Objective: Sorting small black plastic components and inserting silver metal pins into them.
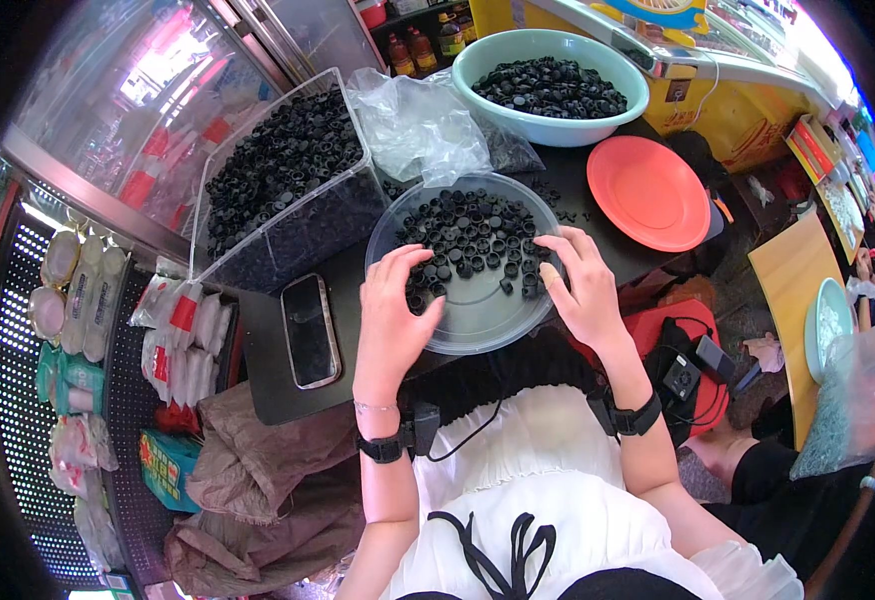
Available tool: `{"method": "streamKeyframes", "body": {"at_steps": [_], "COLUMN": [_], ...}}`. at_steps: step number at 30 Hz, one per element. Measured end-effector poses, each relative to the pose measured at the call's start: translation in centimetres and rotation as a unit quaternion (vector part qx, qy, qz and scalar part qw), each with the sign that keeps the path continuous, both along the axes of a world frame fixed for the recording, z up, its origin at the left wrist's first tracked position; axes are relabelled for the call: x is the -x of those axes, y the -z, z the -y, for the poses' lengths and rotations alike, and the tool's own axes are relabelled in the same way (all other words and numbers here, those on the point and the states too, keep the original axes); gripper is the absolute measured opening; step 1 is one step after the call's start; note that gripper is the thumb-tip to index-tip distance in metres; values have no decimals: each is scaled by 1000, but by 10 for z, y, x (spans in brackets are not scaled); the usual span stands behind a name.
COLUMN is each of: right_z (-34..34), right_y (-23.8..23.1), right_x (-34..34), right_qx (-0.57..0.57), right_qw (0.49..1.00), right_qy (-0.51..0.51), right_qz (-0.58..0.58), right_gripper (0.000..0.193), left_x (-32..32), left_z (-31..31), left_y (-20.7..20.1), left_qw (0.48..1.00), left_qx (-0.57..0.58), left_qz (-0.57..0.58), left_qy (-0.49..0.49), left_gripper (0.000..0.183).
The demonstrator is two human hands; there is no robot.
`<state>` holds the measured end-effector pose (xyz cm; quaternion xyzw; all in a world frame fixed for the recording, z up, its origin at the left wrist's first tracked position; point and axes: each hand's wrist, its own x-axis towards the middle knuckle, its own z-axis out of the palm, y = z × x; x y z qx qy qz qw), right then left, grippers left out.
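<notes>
A round clear plastic tray (478, 318) lies before me with many small black round caps (473, 225) over its far half; its near part shows bare plastic. At the tray's left side, my left hand (395, 300) has its fingers curved and apart, fingertips over the caps at the rim. My right hand (583, 285) reaches in over the right rim, thumb and fingers spread, next to the caps on that side. No cap shows held in either hand, though the undersides of the fingertips are hidden.
A clear rectangular bin (288, 225) heaped with black pieces stands left. Behind the tray are a crumpled plastic bag (413, 125) and a pale green basin (473, 75) of black pieces. A red plate (648, 193) lies right, a phone (310, 330) left, on the dark table (268, 375).
</notes>
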<state>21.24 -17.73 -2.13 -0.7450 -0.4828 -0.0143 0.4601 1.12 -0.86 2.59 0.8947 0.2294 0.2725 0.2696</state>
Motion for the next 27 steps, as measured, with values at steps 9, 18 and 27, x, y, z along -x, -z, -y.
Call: {"method": "streamKeyframes", "body": {"at_steps": [9, 18, 27], "right_z": [1, -8, 3], "right_y": [-6, 7, 10], "right_x": [-3, 3, -1], "right_qx": [5, -55, -38], "right_qw": [1000, 998, 999], "right_qy": [2, 11, 28], "right_qz": [-1, 16, 15], "right_gripper": [34, 57, 60], "left_x": [-6, -4, -13], "left_z": [-6, -11, 0], "left_y": [0, -7, -13], "left_qw": [996, 1000, 997], "left_qx": [-31, 26, 52], "left_qz": [-70, -9, 16], "left_qy": [-41, -8, -48], "left_gripper": [48, 47, 29]}}
